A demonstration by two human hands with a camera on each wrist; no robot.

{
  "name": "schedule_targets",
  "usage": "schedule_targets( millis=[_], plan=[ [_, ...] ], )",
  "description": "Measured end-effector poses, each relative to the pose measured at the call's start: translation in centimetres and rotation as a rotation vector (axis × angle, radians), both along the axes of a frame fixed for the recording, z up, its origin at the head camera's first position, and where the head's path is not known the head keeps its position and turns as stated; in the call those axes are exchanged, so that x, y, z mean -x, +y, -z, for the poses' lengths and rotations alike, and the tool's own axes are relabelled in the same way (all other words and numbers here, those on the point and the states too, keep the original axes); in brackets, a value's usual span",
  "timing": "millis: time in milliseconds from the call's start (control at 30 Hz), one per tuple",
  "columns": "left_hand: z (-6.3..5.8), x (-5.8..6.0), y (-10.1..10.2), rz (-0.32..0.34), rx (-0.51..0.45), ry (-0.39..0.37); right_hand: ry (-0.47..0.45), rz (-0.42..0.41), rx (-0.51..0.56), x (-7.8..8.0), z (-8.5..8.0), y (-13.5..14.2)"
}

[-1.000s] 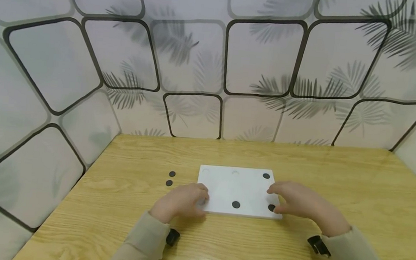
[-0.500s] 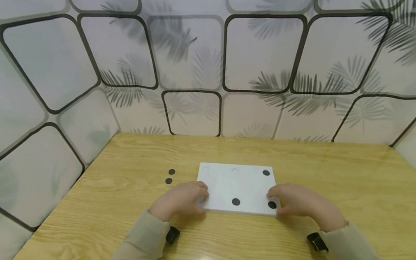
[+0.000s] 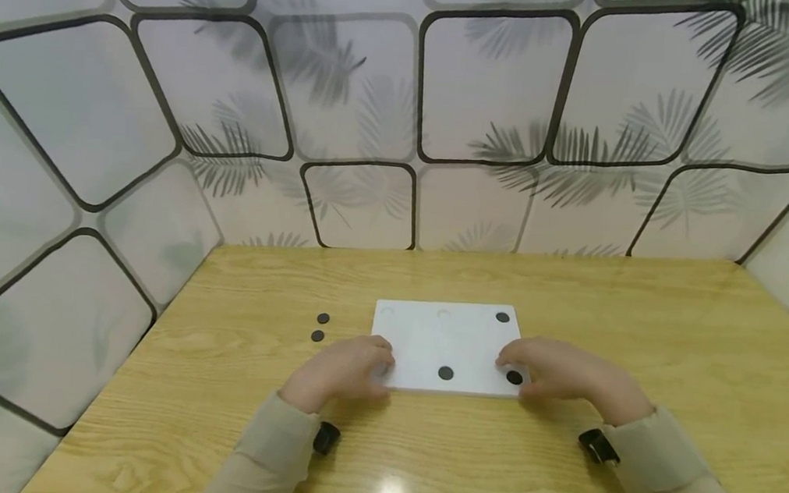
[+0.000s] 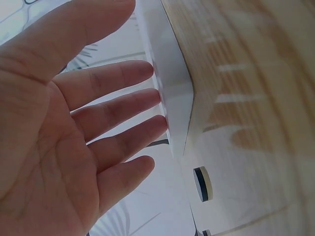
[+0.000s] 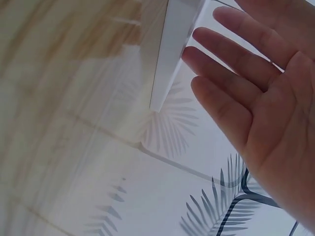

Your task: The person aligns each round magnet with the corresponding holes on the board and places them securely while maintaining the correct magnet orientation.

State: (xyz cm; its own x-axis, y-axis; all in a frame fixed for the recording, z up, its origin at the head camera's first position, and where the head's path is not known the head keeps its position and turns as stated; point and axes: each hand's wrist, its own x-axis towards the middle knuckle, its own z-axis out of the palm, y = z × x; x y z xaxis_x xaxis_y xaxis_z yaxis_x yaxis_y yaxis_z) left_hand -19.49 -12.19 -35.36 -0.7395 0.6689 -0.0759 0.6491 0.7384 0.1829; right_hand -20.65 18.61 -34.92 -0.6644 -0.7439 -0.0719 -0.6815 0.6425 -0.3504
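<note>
A white rectangular board (image 3: 421,343) lies on the table between my hands. Three black discs sit on it: one at the front middle (image 3: 445,373), one at the front right (image 3: 514,377), one at the back right (image 3: 502,317). Shallow round marks show at its back left and back middle. My left hand (image 3: 344,371) is at the left end and covers the front left corner; its extended fingertips meet the board's edge (image 4: 172,83) in the left wrist view. My right hand (image 3: 570,371) is at the right end, fingers (image 5: 221,64) loosely extended beside the board, thumb near the front right disc.
Two loose black discs, a farther one (image 3: 323,318) and a nearer one (image 3: 318,336), lie on the wooden table (image 3: 460,464) left of the board. A patterned wall (image 3: 486,90) rises behind the table and along its sides.
My right thumb has come off the front right disc to the board's front right edge. My left hand stays at the left end. The whole head view has shifted slightly upward.
</note>
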Motion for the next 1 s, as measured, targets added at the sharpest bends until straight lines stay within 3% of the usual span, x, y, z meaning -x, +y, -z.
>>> schedule_targets(
  millis=[433,767,1000],
  plan=[
    [-0.2,0.2,0.1,-0.021,0.001,-0.026,-0.027,-0.009,0.023,0.3,0.0,-0.1],
    [-0.2,0.2,0.0,-0.054,-0.005,-0.054,-0.015,-0.004,-0.025,0.1,-0.5,-0.4],
    [-1.1,0.2,-1.1,-0.163,-0.062,-0.122,-0.034,0.021,-0.103,0.0,-0.7,-0.2]
  ],
)
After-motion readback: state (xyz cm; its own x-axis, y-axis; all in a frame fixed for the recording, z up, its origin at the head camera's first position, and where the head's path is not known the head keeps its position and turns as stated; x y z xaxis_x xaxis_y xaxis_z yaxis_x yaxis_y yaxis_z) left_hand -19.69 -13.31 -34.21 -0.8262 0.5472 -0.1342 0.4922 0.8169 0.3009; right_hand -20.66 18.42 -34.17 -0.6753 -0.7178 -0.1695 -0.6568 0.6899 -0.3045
